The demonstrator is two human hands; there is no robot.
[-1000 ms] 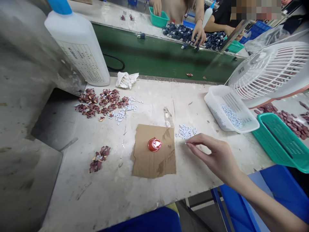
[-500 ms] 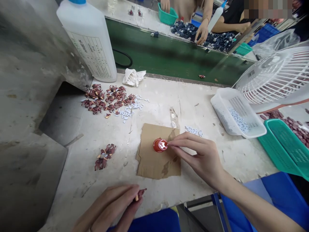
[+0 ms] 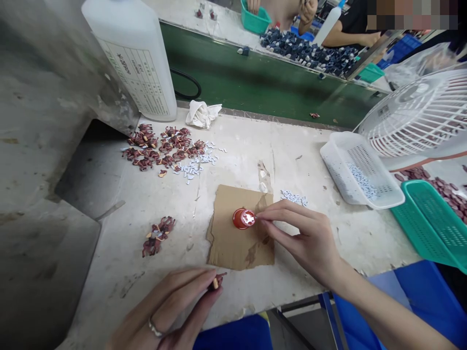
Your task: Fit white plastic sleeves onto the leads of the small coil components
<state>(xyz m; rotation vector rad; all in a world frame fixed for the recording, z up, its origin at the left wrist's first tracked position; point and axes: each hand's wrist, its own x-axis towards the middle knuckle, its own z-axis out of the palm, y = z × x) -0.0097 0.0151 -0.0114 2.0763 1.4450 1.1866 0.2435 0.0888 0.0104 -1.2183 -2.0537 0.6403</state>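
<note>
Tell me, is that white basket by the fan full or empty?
Neither: the white basket is partly filled, small pale pieces lying across its bottom, well below the rim.

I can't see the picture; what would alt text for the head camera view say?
The left hand pinches a small maroon figure; the right hand reaches to a red, glossy blob on cardboard. Pale blue-white pieces lie beyond.

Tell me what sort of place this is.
Probably a small-parts assembly workshop: a cardboard piece under a red glossy blob, heaps of tiny brown figures, and co-workers' hands by dark parts across the green strip.
</note>
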